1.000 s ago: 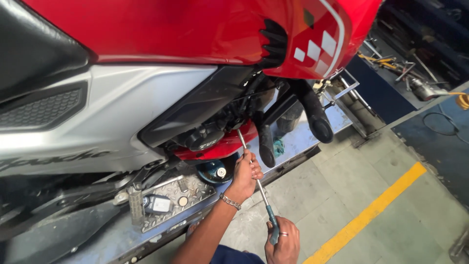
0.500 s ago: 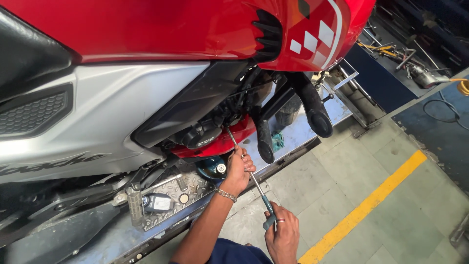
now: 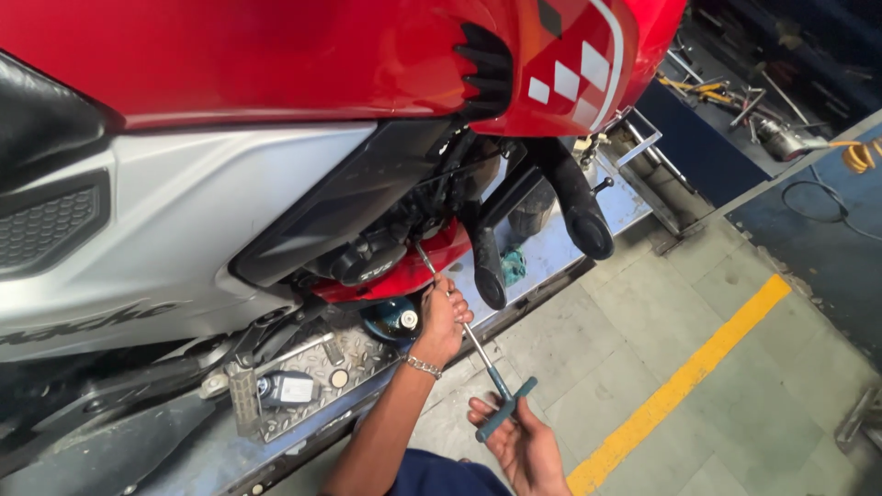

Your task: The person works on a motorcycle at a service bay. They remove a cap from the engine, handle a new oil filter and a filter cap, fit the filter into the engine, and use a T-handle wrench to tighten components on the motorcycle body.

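far left: black seat point(image 3: 41, 124) and silver side panel point(image 3: 156, 220) of a red motorcycle point(image 3: 276, 55), raised on a metal lift platform point(image 3: 570, 243). below the panel, near left, a footpeg point(image 3: 241, 400) over a checker-plate area with a small grey box point(image 3: 292, 389) and a round cap point(image 3: 339, 377).

in the middle: left hand point(image 3: 443, 317) clenched around the thin steel shaft of a t-handle wrench point(image 3: 469, 340), close under the red engine cowl point(image 3: 404, 271); bracelet point(image 3: 424, 367) on the wrist. shaft running slanted from the engine area, upper left, down to the near right. tip of the tool hidden among the dark engine parts, so contact point not possible to tell.

a little more right and nearer: right hand point(image 3: 525, 441) palm up, fingers loosely curled under the green cross handle point(image 3: 504, 408), supporting it rather than squeezing hard.

right of the hands: black front forks point(image 3: 574, 197) and grey concrete floor with a yellow painted line point(image 3: 680, 381). far right: loose tools point(image 3: 735, 92) on a blue surface, a black cable point(image 3: 822, 202).
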